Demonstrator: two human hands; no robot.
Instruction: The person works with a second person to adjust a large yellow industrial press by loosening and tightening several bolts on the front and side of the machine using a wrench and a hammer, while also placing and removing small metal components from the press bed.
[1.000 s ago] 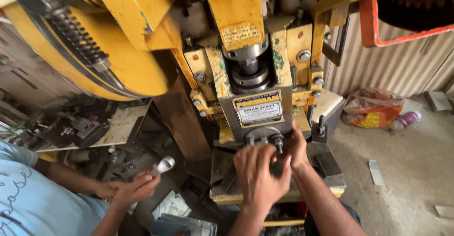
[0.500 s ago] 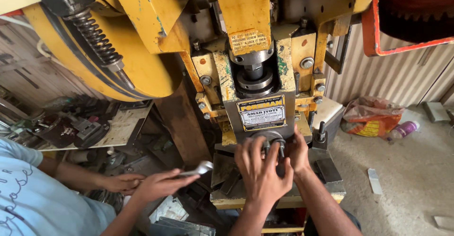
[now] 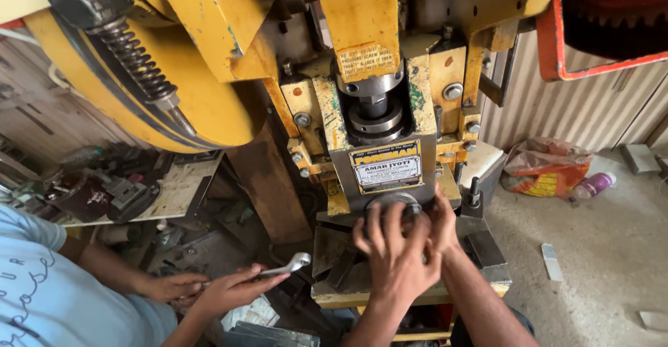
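A yellow power press [image 3: 229, 34] fills the upper view. Its grey ram block [image 3: 387, 170] carries a label plate. Under the ram sits a round metal part [image 3: 390, 202]. My left hand [image 3: 394, 253] covers the front of that part with its fingers wrapped up over it. My right hand [image 3: 444, 223] grips the same part from its right side. Most of the part is hidden by my fingers. Below lies the press bed [image 3: 490, 256] with dark steel blocks.
A co-worker in a light blue shirt [image 3: 42, 298] crouches at lower left, one hand [image 3: 233, 288] holding a shiny spanner [image 3: 289, 264], the other hand [image 3: 170, 286] beside it. A cluttered bench [image 3: 125, 194] stands left. An orange bag [image 3: 546, 170] and bottle [image 3: 591, 185] lie on the floor at right.
The co-worker's hand with the spanner has moved right, towards the press bed. My two hands have stayed on the round part, shifting their grip slightly.
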